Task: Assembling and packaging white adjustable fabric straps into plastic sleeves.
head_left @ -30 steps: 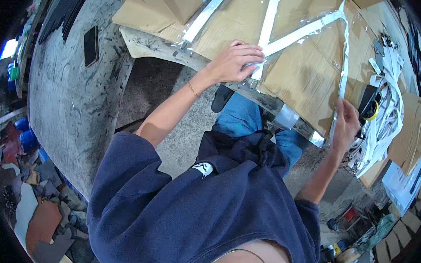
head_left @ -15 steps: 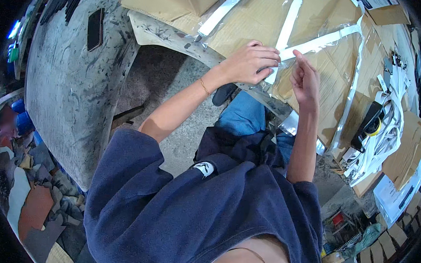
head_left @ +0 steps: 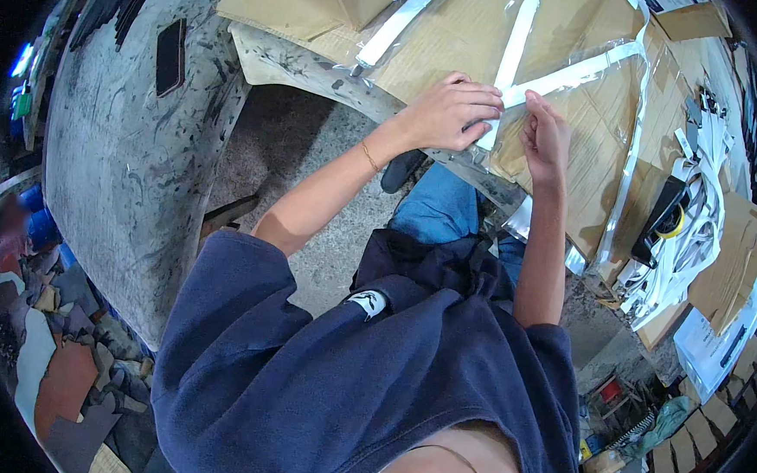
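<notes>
A long white strip (head_left: 570, 75) slants across the brown cardboard (head_left: 574, 162) on the table, from my hands up to the right. My left hand (head_left: 457, 111) lies over its near end, fingers bent and closed on it. A second white strip (head_left: 519, 41) runs upward from the same spot, and its lower end shows below my left fingers. At the slanting strip's lower edge, my right hand (head_left: 544, 136) is closed, thumb and index finger pinching the edge, the other fingers curled in. Clear film shows around the strips.
Another white strip (head_left: 405, 21) lies at the upper left of the cardboard. On the right are a black tape dispenser (head_left: 659, 221) and a heap of white strips (head_left: 701, 204). A phone (head_left: 171, 57) rests on the grey surface at left; scraps (head_left: 66, 382) lie lower left.
My right index finger has drawn in from a pointing pose to the strip's lower edge, and the hand has shifted slightly left. My left hand stays in place.
</notes>
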### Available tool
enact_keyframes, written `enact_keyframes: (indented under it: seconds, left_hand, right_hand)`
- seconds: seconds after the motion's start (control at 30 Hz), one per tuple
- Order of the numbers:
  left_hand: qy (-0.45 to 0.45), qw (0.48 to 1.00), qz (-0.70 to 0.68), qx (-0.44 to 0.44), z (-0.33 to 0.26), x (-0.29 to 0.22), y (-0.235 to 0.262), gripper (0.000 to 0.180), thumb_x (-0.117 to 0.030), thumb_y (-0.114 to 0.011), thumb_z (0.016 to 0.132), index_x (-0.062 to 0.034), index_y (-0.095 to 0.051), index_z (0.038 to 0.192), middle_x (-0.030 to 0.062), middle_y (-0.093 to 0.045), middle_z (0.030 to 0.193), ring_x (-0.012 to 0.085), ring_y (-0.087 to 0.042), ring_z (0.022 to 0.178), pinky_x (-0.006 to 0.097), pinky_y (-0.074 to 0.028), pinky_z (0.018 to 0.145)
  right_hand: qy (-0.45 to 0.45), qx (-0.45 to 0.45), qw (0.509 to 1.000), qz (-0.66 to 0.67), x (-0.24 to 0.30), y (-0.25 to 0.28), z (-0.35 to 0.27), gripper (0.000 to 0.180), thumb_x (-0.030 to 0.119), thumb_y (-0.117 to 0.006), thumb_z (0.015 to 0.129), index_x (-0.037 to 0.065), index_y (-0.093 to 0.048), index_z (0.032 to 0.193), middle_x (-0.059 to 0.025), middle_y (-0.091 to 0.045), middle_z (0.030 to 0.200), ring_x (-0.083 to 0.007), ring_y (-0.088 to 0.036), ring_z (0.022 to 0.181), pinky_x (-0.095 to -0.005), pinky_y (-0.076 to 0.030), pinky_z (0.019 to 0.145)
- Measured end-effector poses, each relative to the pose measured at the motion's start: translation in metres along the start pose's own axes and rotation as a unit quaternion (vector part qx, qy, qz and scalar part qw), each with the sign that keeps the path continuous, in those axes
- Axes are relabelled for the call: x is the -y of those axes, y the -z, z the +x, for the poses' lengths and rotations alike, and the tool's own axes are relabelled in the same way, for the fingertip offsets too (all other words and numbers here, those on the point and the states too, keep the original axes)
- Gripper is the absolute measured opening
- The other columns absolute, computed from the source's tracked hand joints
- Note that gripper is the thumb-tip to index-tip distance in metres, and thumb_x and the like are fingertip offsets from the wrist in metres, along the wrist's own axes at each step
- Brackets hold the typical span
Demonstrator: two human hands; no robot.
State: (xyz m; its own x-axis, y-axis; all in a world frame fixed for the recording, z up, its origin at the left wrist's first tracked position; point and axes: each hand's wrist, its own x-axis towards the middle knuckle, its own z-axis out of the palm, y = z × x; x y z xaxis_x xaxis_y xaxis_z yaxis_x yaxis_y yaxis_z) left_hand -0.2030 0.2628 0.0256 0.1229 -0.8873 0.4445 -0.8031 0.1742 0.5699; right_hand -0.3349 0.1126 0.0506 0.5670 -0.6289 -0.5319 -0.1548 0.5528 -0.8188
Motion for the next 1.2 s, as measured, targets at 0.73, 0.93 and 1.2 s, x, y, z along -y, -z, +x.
enact_keyframes:
  seconds: [0.73, 0.93, 1.2]
  left_hand:
    - [0.002, 1.0, -0.009, 0.003, 0.003, -0.006, 0.005, 0.026, -0.012, -0.065, 0.076, -0.0063, -0.068, 0.101, 0.0067, -0.066, 0.113, 0.0192, -0.057, 0.115, 0.036, -0.039, 0.092]
    - [-0.001, 1.0, -0.005, -0.004, 0.001, -0.005, 0.003, 0.026, -0.012, -0.065, 0.076, -0.0063, -0.068, 0.102, 0.0067, -0.065, 0.115, 0.0198, -0.056, 0.115, 0.037, -0.039, 0.094]
    - [0.003, 0.999, 0.011, 0.03, 0.004, -0.009, 0.006, 0.025, -0.014, -0.064, 0.079, -0.0063, -0.068, 0.102, 0.0068, -0.064, 0.117, 0.02, -0.054, 0.118, 0.038, -0.037, 0.097]
  right_hand:
    - [0.26, -0.192, 0.824, -0.464, 0.002, -0.017, 0.0, 0.025, 0.019, -0.067, 0.081, 0.004, -0.065, 0.1, -0.0128, -0.061, 0.064, -0.0253, -0.061, 0.062, -0.0381, -0.046, 0.063]
    - [0.209, -0.177, 0.881, -0.386, 0.017, -0.017, -0.009, 0.032, 0.02, -0.07, 0.078, 0.002, -0.06, 0.103, -0.0179, -0.066, 0.077, -0.0349, -0.065, 0.077, -0.0427, -0.048, 0.075]
    - [0.222, -0.153, 0.79, -0.551, 0.017, -0.009, 0.008, 0.038, 0.027, -0.077, 0.073, 0.001, -0.06, 0.095, -0.0193, -0.067, 0.085, -0.0371, -0.065, 0.086, -0.0442, -0.05, 0.077]
